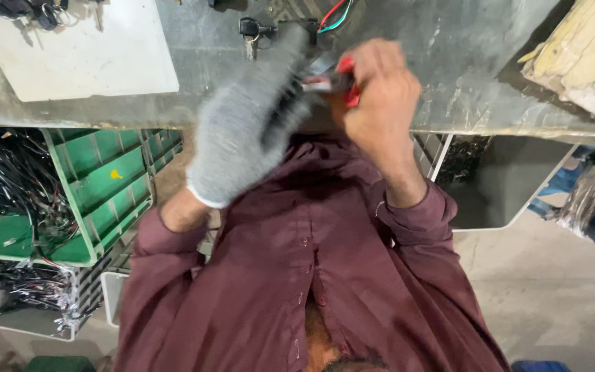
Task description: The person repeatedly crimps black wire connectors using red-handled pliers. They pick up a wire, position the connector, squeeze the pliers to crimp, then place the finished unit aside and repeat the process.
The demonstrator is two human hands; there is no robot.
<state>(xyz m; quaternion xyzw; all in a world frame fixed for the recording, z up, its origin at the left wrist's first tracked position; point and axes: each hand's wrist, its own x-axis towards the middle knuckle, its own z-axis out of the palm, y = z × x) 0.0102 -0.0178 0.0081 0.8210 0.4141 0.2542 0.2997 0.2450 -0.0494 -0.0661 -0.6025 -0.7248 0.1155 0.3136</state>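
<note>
Head view looks down on a small red-handled tool point(346, 81), gripped at the near edge of the grey metal workbench point(463, 62), a little toward one o'clock from the middle of the frame. The bare right hand point(380, 96) is curled tight around its red handles, fingers closed over them. Pressed against the tool from nine o'clock is the left hand point(249, 131) in a grey knit glove; its fingers lie close together and point toward one o'clock, and they seem to pinch a small pale part point(318, 83) at the tool's tip, though blur hides what that part is. Both maroon shirt sleeves point(408, 220) run down toward six o'clock. At twelve o'clock from the hands a black-headed key point(249, 31) lies on the bench beside red and teal wires point(335, 15). At ten o'clock rests a white board point(84, 52). Under the bench at nine o'clock stands a green plastic crate point(98, 186) with black wire harnesses point(8, 186) next to it. At two o'clock lies yellowish cloth point(580, 55)
</note>
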